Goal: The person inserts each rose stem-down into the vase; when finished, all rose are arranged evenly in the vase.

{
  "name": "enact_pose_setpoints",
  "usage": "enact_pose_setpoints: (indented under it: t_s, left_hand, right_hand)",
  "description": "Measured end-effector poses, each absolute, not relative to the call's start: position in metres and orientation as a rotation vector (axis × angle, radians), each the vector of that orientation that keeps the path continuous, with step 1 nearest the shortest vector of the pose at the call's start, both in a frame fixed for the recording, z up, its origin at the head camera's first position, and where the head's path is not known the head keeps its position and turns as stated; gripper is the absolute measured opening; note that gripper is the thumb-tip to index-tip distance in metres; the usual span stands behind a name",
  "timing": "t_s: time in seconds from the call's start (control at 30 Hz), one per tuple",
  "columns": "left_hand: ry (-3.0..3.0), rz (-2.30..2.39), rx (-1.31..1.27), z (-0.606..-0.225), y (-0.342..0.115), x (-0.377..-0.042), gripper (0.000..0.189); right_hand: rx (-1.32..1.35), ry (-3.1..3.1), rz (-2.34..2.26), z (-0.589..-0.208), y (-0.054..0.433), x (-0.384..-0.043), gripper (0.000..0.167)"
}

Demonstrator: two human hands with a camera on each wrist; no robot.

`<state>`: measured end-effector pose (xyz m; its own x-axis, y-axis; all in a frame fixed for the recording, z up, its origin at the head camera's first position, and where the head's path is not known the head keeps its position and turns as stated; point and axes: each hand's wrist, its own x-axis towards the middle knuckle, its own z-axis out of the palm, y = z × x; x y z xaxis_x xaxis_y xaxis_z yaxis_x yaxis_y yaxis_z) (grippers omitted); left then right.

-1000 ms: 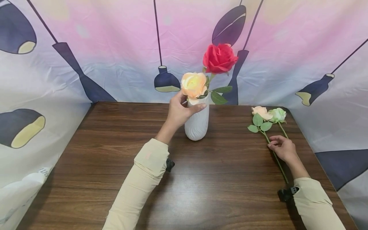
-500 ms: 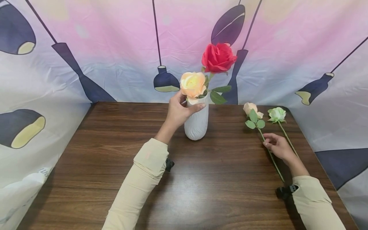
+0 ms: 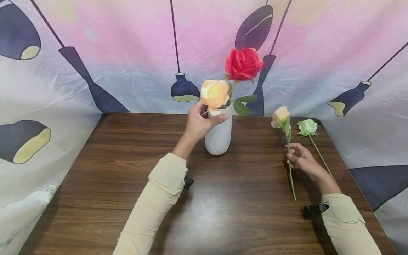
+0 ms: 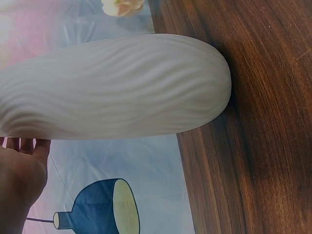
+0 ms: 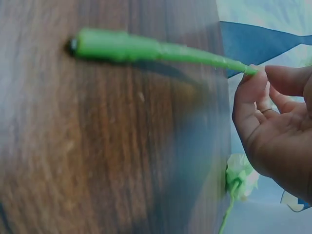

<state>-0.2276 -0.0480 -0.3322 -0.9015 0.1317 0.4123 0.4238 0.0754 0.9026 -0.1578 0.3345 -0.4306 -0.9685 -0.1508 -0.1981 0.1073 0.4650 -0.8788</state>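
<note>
The person's right hand [image 3: 304, 161] pinches the stem of a pale peach flower [image 3: 281, 118] between thumb and fingertips. The bloom points away from the person and the bare stem runs back toward them, over the right part of the table [image 3: 127, 159]; whether the stem's end touches the wood cannot be told. Just to the right of this hand lies a green flower [image 3: 307, 127], flat on the table, its stem passing close beside the wrist.

The left hand [image 3: 199, 122] grips the white vase [image 3: 218, 138] near its rim — thumb across the front, fingers round the left side and back. The vase stands upright toward the far edge, its sides rippled with wavy grooves. Two flowers stand in it: a yellow-peach rose [image 3: 214, 94] low over the rim, just above the left hand, and a red rose [image 3: 243, 65] higher and to the right, with green leaves.

Beyond the table hangs a pink-and-blue cloth [image 3: 137, 85] printed with dark lamps.
</note>
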Motion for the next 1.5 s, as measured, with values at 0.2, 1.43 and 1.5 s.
enact_pose_setpoints:
  t_s: [0.2, 1.43, 1.5]
  left_hand:
    - [-2.134, -1.905, -0.563, -0.332, -0.048, -0.228, 0.058]
    - [-2.133, -1.906, -0.562, -0.334, -0.049, -0.229, 0.059]
    - [-2.134, -1.906, -0.561, -0.333, -0.048, -0.229, 0.059]
  right_hand:
    - [0.024, 2.456, -1.585, -0.427, 0.33, -0.159, 0.045]
    - [-0.162, 2.062, -2.275, -0.414, 0.306, -0.156, 0.019]
    - [-0.15, 2.063, -2.283, -0.412, 0.305, -0.157, 0.016]
